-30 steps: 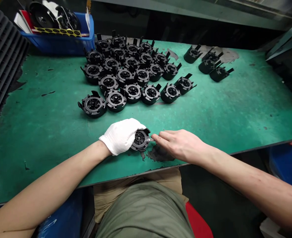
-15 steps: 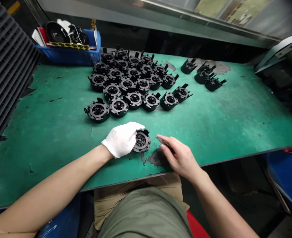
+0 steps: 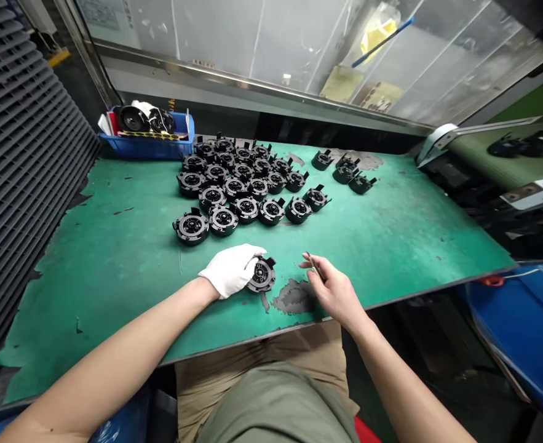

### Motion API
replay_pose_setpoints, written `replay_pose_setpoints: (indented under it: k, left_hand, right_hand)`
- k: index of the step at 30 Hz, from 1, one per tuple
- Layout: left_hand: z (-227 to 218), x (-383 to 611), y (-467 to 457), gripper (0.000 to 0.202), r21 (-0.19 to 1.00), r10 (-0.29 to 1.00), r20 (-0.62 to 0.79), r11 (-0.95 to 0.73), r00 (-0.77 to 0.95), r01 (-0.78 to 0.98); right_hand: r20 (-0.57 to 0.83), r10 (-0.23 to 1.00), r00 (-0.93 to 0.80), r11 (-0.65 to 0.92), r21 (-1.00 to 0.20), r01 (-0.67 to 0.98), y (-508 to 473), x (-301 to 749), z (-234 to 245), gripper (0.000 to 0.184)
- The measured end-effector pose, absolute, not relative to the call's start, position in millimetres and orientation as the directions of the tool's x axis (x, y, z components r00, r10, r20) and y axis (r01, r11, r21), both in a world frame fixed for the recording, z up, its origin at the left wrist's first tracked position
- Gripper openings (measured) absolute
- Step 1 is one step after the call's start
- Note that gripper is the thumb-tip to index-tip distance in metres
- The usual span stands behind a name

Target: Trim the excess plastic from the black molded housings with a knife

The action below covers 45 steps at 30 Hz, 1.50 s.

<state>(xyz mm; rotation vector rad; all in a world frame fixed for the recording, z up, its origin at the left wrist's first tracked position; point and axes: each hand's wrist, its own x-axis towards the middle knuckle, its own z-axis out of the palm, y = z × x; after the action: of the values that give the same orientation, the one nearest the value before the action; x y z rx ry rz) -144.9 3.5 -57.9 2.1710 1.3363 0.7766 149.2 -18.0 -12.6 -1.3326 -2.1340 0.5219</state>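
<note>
Facing up, black part (image 3: 261, 275) in left hand (image 3: 230, 271); tool (image 3: 316, 266) points forward-left.

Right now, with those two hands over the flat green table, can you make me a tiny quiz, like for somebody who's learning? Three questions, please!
1. Choose: the left hand wears
A) nothing
B) a white fabric glove
C) a red rubber glove

2. True or false: the blue plastic bin stands at the right end of the worn green tabletop.

3. Yes or no, and why: does the thin dark tool in the bare right hand touch the round black plastic part in the left hand's grip?

Key:
1. B.
2. False; it stands at the back left.
3. No; green tabletop shows between them.
</note>
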Motion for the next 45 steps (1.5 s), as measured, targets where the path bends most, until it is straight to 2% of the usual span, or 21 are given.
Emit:
replay_pose_setpoints:
  k: [5,10,14,16,18,22,26,29,33,37,39,42,45]
  left_hand:
    - [-55.7,-146.1,0.5,0.036,0.672,0.919,0.207,-0.384,0.336,0.634]
    - [-52.9,-150.3,-0.8,0.036,0.685,0.912,0.187,-0.388,0.365,0.617]
    - [-54.1,-149.7,-2.5,0.037,0.688,0.919,0.176,-0.371,0.353,0.623]
    - [-54.7,-148.8,-3.4,0.038,0.675,0.921,0.176,-0.37,0.347,0.638]
    - [-54.6,-148.4,-4.1,0.039,0.662,0.918,0.174,-0.378,0.357,0.648]
    - [-52.7,-149.0,-4.7,0.039,0.651,0.919,0.168,-0.376,0.358,0.659]
    - [-50.8,-148.4,-5.9,0.039,0.664,0.938,0.124,-0.321,0.324,0.675]
    - [-49.5,-147.3,-7.1,0.039,0.67,0.943,0.116,-0.307,0.313,0.676]
    - [-48.2,-147.2,-7.9,0.039,0.66,0.95,0.119,-0.292,0.288,0.692]
    - [-47.6,-146.3,-11.8,0.041,0.64,0.951,0.143,-0.3,0.273,0.707]
    - [-47.3,-143.4,-17.7,0.041,0.633,0.958,0.148,-0.282,0.245,0.721]
    - [-46.3,-134.1,-31.5,0.041,0.628,0.975,0.162,-0.22,0.151,0.746]
    - [-43.5,-122.8,-46.1,0.043,0.63,0.981,0.184,-0.16,0.054,0.76]
  right_hand:
    - [0.223,0.787,-0.575,0.577,-0.597,0.558,-36.6,125.8,-9.2,0.04]
    - [0.286,0.742,-0.606,0.646,-0.548,0.531,-25.4,129.2,-7.5,0.046]
    - [0.244,0.58,-0.777,0.794,-0.381,0.474,-20.9,123.6,-2.4,0.042]
    - [0.201,0.551,-0.81,0.824,-0.283,0.49,-21.9,120.0,0.9,0.041]
    - [0.204,0.533,-0.821,0.84,-0.245,0.484,-22.5,123.5,4.9,0.041]
    - [0.295,0.541,-0.788,0.838,-0.277,0.471,-16.0,141.5,10.9,0.031]
    - [0.258,0.435,-0.862,0.886,-0.293,0.359,-5.9,140.5,6.1,0.041]
    - [0.269,0.428,-0.863,0.887,-0.306,0.344,-3.2,137.7,-0.2,0.043]
    - [0.364,0.508,-0.781,0.812,-0.504,0.294,-4.5,143.9,-5.6,0.04]
    - [0.287,0.452,-0.845,0.768,-0.607,0.204,-9.2,142.8,-10.2,0.046]
    - [0.278,0.469,-0.838,0.756,-0.617,0.219,-10.2,144.8,-11.0,0.044]
    - [0.308,0.578,-0.756,0.722,-0.625,0.297,-8.6,156.5,-8.5,0.035]
    - [0.25,0.609,-0.753,0.723,-0.566,0.397,-8.1,168.1,-5.5,0.027]
